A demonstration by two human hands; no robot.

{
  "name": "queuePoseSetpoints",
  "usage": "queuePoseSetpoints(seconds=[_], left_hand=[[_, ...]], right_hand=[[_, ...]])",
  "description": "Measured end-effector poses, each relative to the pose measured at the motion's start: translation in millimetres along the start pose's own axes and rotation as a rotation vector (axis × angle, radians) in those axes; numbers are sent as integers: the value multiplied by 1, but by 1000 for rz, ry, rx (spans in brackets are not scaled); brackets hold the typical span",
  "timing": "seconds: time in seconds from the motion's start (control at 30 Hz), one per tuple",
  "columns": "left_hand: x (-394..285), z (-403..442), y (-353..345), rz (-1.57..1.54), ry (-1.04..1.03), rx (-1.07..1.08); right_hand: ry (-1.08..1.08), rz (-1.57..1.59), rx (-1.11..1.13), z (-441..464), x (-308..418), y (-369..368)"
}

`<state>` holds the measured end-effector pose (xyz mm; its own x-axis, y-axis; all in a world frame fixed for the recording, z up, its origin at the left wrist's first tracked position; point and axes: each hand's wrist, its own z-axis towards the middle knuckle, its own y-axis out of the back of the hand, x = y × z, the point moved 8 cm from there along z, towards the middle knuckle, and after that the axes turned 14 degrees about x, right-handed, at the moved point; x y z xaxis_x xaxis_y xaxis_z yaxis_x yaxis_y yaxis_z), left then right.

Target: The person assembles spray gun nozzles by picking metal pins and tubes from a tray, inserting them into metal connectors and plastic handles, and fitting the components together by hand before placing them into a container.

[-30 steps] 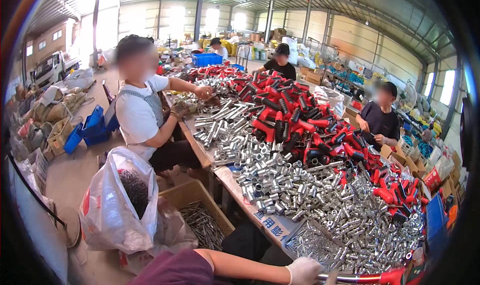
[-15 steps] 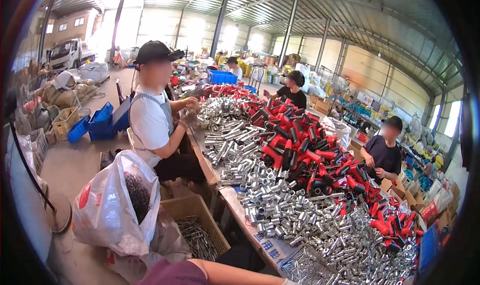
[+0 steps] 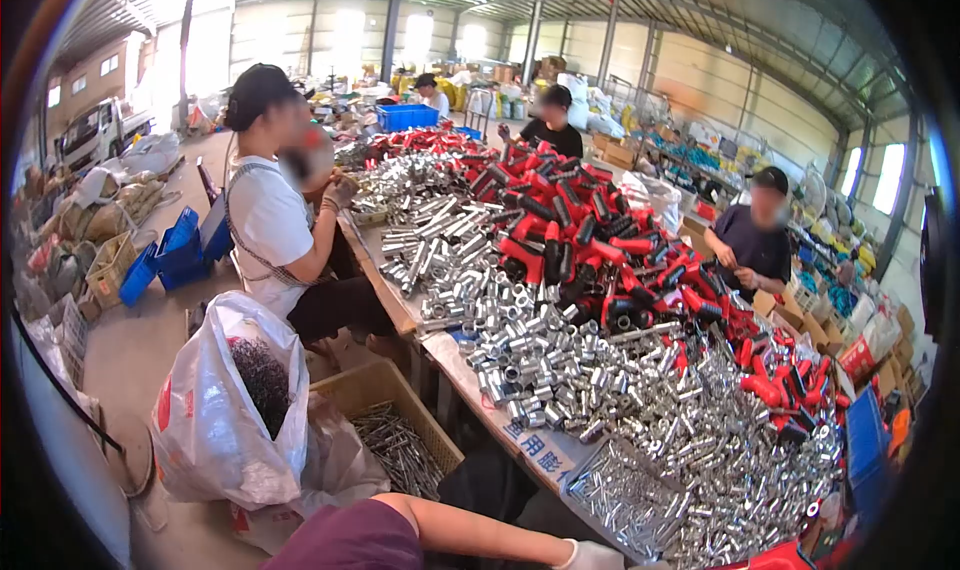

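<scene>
My left hand, in a white glove, is at the bottom edge, close to the table's near side. Its fingers are cut off by the frame, so what it holds cannot be made out. My right hand is out of view. Just above my left hand lie thin metal pins in a shallow tray. Beyond them spreads a heap of silver metal sockets, with a pile of red and black handles behind it. Part of a red tool shows at the bottom right.
A crate of metal rods and a white plastic bag stand left of the table. A person in a white shirt sits at the left side; others are across the table. A blue bin is at the right edge.
The view has swung right and back. My left hand, nearly out of frame half a second ago, shows more now. The white-shirted person's hands have moved up nearer the face.
</scene>
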<state>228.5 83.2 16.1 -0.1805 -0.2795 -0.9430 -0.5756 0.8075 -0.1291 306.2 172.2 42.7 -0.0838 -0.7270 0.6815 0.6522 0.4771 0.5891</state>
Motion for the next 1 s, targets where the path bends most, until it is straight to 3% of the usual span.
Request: queuePoseSetpoints(seconds=[0.1,0.17,0.2,0.23,0.3,0.37,0.4,0.43,0.47,0.5,0.53,0.6,0.63,0.7,0.73,0.8,0.83,0.87,0.9,0.93,0.97,1.0], left_hand=[[6,1,18,354,-25,-570],[7,-13,16,589,-33,-952],[19,-4,11,446,-226,-773],[42,9,4,316,-223,-476],[99,14,10,269,-378,-439],[133,-4,15,436,-168,-240],[151,-20,23,265,70,-243],[152,-36,32,329,335,-177],[149,-54,48,465,382,-450],[153,-56,57,564,524,-468],[162,-54,67,573,553,-529],[169,-46,84,727,510,-663],[185,-38,91,627,550,-571],[203,-23,99,955,361,-750],[195,-28,103,638,463,-631],[233,-44,119,130,110,-950],[336,-56,142,-194,152,-1244],[331,-62,129,-581,5,-1292],[342,-65,128,-581,28,-1288],[340,-70,135,-249,159,-1317],[326,-71,139,83,277,-1318],[336,-67,137,-212,115,-1307]], right_hand=[[-104,92,-40,-4,22,-1],[-240,-19,133,-9,42,-13],[-297,312,132,-19,38,-25],[-254,218,371,-31,32,-34],[-366,338,422,-40,-1,-22],[-543,605,502,-56,-27,-16],[-640,743,527,-68,-35,-9],[-737,888,535,-82,-41,-6],[-839,1039,527,-99,-38,-6],[-947,1192,498,-120,-31,-2],[-942,986,442,-116,-33,-8],[-937,954,448,-114,-37,-26],[-1005,903,433,-121,-47,-29],[-1073,771,382,-114,-48,-48],[-1070,595,412,-110,-51,-57],[-1129,343,493,-115,-70,-88],[-1200,270,540,-126,-86,-107],[-1209,286,543,-129,-94,-118],[-1072,141,564,-122,-94,-125],[-932,-6,582,-115,-93,-130],[-942,2,587,-116,-97,-134],[-982,24,623,-119,-103,-140]])
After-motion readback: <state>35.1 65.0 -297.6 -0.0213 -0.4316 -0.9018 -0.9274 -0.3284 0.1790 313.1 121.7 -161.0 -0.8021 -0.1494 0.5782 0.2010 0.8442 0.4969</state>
